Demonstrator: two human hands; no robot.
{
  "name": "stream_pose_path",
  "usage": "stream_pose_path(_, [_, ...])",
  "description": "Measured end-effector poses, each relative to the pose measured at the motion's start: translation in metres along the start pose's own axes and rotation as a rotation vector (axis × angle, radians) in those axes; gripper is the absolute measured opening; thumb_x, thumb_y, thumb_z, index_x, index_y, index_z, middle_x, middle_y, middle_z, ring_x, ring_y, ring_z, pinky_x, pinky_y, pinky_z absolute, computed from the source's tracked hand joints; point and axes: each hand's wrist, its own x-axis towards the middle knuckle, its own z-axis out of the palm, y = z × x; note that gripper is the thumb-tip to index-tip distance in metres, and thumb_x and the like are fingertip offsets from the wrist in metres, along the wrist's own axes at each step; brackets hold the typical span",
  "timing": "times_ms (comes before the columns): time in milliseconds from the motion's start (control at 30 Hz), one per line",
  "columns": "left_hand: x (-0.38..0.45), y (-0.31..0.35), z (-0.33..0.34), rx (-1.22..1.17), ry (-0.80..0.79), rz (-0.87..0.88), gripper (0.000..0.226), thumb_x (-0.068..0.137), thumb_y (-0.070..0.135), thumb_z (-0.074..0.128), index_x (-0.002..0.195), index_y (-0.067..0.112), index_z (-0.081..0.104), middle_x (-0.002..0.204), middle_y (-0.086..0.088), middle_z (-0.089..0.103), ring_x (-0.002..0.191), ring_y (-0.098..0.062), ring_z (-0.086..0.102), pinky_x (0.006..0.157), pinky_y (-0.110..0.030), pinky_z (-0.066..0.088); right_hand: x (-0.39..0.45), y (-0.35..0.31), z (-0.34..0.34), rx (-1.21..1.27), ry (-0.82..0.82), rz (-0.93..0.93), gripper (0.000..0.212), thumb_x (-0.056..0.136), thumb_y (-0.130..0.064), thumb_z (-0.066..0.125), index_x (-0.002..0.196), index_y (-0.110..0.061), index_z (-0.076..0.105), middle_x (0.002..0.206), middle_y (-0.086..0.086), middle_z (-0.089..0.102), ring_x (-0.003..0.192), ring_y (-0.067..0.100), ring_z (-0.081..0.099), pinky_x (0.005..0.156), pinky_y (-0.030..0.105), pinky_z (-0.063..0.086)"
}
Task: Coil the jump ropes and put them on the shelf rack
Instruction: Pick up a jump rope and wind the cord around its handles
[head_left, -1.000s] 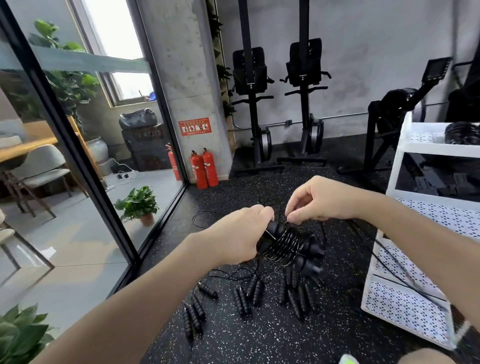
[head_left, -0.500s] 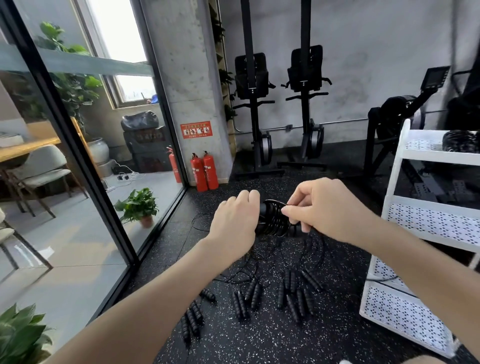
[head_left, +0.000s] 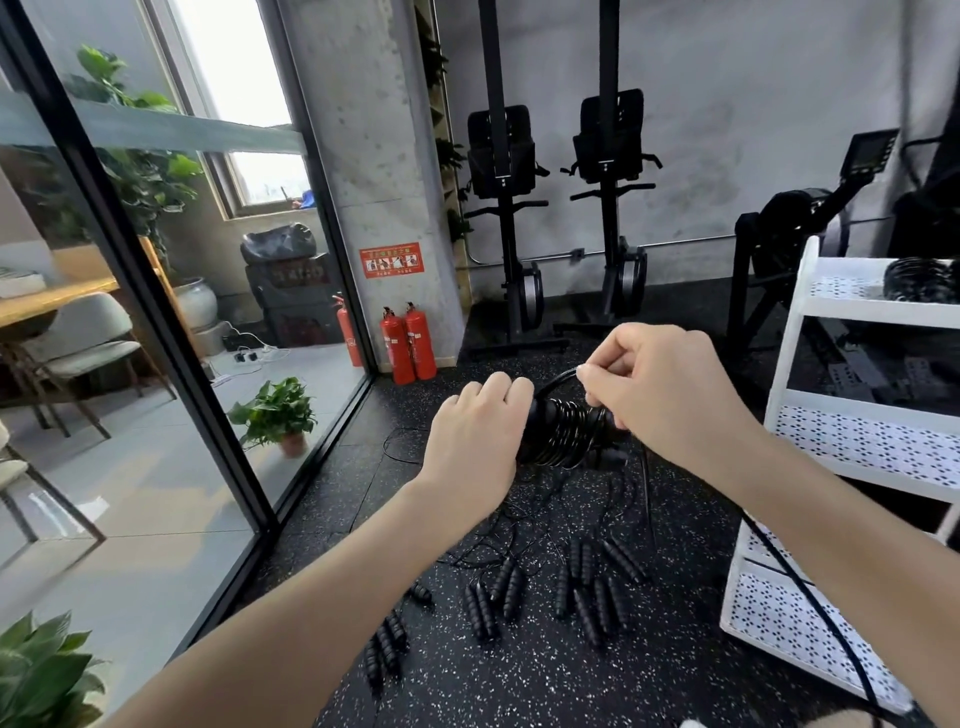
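Two bare hands work a glossy black jump rope above a speckled rubber floor. The left hand curls around one end of the tightly wound coil, gripping it, while the right hand pinches a loop of thin, smooth cord between thumb and fingertips just above the windings; the loose tail runs down past the right forearm. Below, several more jump ropes lie uncoiled on the floor, their ribbed black handles scattered in pairs among tangled cord. A white perforated shelf rack stands at right, one dark coiled rope resting on its top tier. Two red fire extinguishers stand against a rough concrete pillar.
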Motion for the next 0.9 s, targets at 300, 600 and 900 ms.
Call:
stream_pose_path(300, [0.010, 0.001, -0.006, -0.231, -0.025, -0.312, 0.038, 0.079, 0.033, 0.073, 0.095, 0.016, 0.043, 0.100, -0.008, 0.063, 0.092, -0.037, 0.064, 0.069, -0.036, 0.041, -0.053, 0.003, 0.032, 0.116, -0.224, -0.062, 0.008, 0.100, -0.024, 0.062, 0.106, -0.025, 0.057, 0.066, -0.008, 0.069, 0.045, 0.001, 0.062, 0.043, 0.016, 0.043])
stream_pose_path(600, [0.020, -0.006, -0.012, -0.637, -0.321, -0.387, 0.054, 0.067, 0.017, 0.086, 0.107, 0.015, 0.048, 0.095, -0.002, 0.061, 0.073, -0.014, 0.059, 0.047, -0.022, 0.038, -0.069, 0.031, 0.056, 0.279, -0.214, 0.050, 0.011, 0.102, -0.021, 0.057, 0.094, -0.025, 0.050, 0.080, -0.010, 0.072, 0.057, 0.010, 0.067, 0.057, 0.025, 0.052])
stream_pose_path(900, [0.019, -0.005, -0.016, -0.939, -0.393, -0.343, 0.058, 0.064, 0.009, 0.080, 0.114, 0.018, 0.051, 0.101, -0.008, 0.064, 0.074, -0.016, 0.055, 0.054, -0.028, 0.043, -0.047, 0.052, 0.055, 0.270, -0.389, 0.046, 0.017, 0.101, -0.037, 0.056, 0.092, -0.023, 0.062, 0.090, -0.015, 0.076, 0.083, 0.013, 0.069, 0.080, 0.043, 0.056])
